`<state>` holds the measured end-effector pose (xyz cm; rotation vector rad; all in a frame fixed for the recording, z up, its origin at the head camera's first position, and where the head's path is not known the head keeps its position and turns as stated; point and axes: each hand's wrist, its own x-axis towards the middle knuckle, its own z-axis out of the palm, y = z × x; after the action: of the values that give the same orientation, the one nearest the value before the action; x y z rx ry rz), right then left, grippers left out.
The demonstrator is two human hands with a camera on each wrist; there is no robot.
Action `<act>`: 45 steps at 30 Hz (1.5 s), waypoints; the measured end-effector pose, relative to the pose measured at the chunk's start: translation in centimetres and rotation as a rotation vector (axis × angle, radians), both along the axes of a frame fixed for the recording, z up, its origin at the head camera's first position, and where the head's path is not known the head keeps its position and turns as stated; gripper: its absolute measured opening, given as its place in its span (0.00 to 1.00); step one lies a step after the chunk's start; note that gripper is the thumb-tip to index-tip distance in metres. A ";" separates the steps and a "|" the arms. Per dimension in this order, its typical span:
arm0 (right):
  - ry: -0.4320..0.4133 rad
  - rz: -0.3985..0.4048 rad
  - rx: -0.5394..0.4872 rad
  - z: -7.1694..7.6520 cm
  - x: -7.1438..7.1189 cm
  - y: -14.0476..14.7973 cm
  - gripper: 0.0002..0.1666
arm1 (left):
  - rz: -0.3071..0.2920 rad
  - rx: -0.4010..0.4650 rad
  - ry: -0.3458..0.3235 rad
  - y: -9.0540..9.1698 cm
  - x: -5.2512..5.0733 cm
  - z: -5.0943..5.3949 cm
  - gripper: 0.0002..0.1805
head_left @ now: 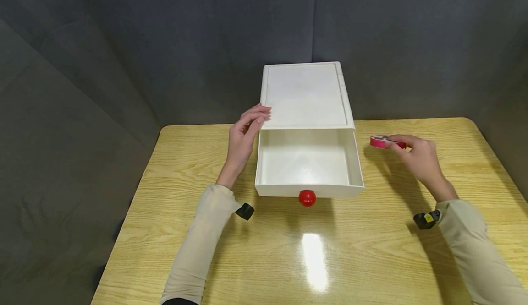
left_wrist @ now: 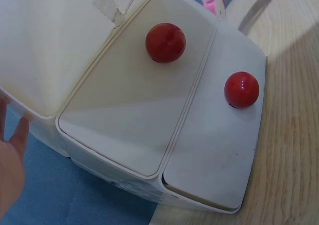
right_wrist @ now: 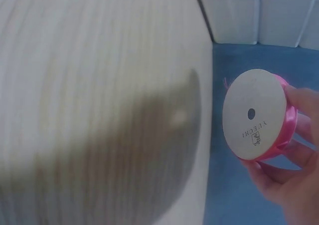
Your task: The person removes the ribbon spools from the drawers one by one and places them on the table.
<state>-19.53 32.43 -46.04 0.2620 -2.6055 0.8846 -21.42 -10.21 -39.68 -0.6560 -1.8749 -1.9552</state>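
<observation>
A white drawer cabinet (head_left: pixel 305 95) stands at the table's back edge with its top drawer (head_left: pixel 305 163) pulled out; nothing lies inside. A red ball knob (head_left: pixel 307 198) sits on that drawer's front. My left hand (head_left: pixel 243 138) rests on the cabinet's upper left edge, its fingers fairly straight on the top. To the right of the cabinet, my right hand (head_left: pixel 420 158) pinches a spool of pink ribbon (right_wrist: pixel 254 115) above the table, thumb and fingers on its rim. The spool's pale printed face shows in the right wrist view.
Two closed lower drawers with red knobs (left_wrist: pixel 165 43) show below the open one in the left wrist view. The wooden table (head_left: pixel 173 231) extends in front and to both sides. A dark cloth (head_left: pixel 206 44) hangs behind.
</observation>
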 end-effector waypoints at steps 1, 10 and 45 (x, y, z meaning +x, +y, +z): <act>-0.006 0.003 0.004 -0.2 0.0 0.0 0.14 | -0.001 0.001 0.000 0.0 0.0 0.0 0.12; -0.068 0.016 0.038 -1.1 -0.2 0.1 0.13 | 0.000 -0.003 -0.001 0.0 0.1 0.1 0.11; -0.178 0.121 0.131 -0.7 0.1 0.1 0.15 | -0.018 0.025 0.026 0.1 0.2 0.0 0.12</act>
<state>-19.39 32.51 -46.74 0.3975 -2.8430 0.8116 -21.24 -10.06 -39.69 -0.6906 -1.8319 -1.9685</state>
